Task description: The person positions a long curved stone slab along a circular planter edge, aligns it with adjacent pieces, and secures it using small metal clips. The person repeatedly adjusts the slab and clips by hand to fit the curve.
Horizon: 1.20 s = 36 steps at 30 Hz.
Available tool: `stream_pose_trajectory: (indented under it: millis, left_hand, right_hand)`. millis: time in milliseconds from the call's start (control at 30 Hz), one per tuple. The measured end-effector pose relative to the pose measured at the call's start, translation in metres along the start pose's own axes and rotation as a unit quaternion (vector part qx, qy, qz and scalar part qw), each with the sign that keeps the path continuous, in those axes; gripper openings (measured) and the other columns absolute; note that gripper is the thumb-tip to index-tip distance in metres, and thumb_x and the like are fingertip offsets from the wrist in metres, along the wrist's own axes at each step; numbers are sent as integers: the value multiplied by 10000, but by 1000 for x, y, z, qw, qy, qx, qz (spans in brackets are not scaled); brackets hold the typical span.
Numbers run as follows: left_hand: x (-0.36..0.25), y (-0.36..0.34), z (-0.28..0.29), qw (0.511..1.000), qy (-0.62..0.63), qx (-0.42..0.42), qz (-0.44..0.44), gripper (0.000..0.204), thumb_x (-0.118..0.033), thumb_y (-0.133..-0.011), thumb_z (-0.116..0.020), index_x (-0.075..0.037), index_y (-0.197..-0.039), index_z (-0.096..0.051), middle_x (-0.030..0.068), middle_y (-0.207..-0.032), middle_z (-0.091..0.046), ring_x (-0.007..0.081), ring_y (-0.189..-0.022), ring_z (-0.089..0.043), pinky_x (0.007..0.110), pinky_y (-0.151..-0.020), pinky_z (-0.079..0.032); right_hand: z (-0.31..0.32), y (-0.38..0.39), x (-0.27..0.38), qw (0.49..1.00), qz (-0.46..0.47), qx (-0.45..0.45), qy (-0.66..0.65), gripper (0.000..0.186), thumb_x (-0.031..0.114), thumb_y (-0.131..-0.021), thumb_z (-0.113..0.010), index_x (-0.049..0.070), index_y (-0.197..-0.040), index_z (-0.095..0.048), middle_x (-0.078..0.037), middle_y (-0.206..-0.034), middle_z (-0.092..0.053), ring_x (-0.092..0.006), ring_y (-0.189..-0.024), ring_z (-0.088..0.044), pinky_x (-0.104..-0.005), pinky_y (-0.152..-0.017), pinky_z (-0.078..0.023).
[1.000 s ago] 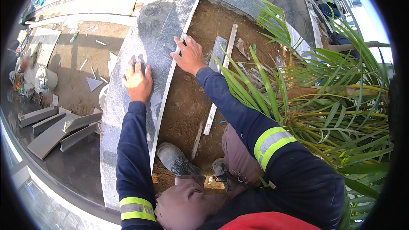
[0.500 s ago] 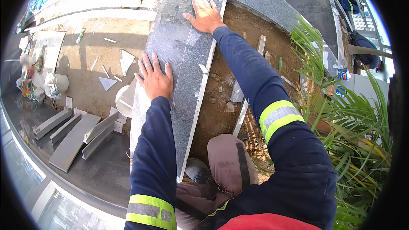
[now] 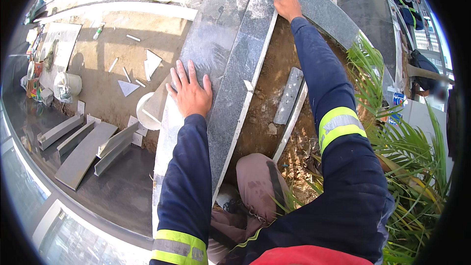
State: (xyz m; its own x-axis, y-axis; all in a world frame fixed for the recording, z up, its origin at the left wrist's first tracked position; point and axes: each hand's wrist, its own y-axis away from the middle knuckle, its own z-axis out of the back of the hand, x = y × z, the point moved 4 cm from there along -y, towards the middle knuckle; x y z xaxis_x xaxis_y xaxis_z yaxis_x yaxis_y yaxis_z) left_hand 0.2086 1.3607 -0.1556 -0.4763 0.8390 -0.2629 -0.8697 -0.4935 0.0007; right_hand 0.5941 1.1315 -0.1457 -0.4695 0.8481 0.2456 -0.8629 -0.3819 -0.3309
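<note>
I am wearing dark blue long sleeves. Bright yellow-green bands are going around them, each with a shiny grey stripe in its middle. I am wearing pinkish-brown pants with a dark strip on one leg. Red cloth is showing below, and a grey shoe is peeking out.

This was an outdoor building site in sunlight. Bare soil lay beside a grey stone border, with white scraps, grey beams and a dusty bucket around it. A co-worker in reflective stripes was beyond, and palm leaves stood nearby.
</note>
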Motion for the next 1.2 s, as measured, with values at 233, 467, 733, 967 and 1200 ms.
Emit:
stream_pose_trajectory:
  millis: [233,467,733,967,1200]
  left_hand:
    - [-3,2,-4,1000,14,-10,-7,652,-459,-999,-519,-191,-1584,-413,121,-1697,-263,353,-1571,-206,627,-1240,-139]
    - [3,2,-1,1000,5,-6,4,650,-463,-1005,-508,-201,-1590,-403,111,-1700,-260,349,-1574,-198,625,-1245,-133]
    - [11,3,-8,999,-27,-23,0,643,-489,-1018,-472,-221,-1597,-391,92,-1705,-250,337,-1572,-208,614,-1246,-139]
    - [0,4,-18,999,-21,-43,-16,651,-489,-1008,-486,-201,-1587,-409,109,-1695,-274,338,-1566,-223,621,-1235,-165]
    - [-2,4,-16,997,-28,-74,-26,671,-494,-1016,-488,-156,-1588,-394,129,-1671,-316,341,-1543,-277,623,-1221,-222]
  right_hand:
    - [-55,-46,-3,985,119,124,26,445,293,-1063,-511,110,-1468,-549,-195,-1441,-584,-388,-1359,-521,-464,-1138,-414]
    - [21,25,-50,983,-67,154,76,411,402,-985,-597,73,-1182,-745,-210,-1115,-743,-406,-1072,-695,-496,-958,-526]
    - [42,213,101,932,-199,58,-296,446,294,-942,-719,-35,-1243,-689,-225,-1168,-692,-288,-967,-717,-387,-894,-551]
    - [61,347,213,928,-216,5,-303,732,205,-923,-745,-39,-1529,-416,-332,-1467,-458,-442,-1370,-472,-436,-1182,-354]
    - [76,319,160,962,-121,12,-246,289,229,-904,-762,18,-1101,-746,-182,-1011,-736,-310,-882,-720,-423,-774,-550]
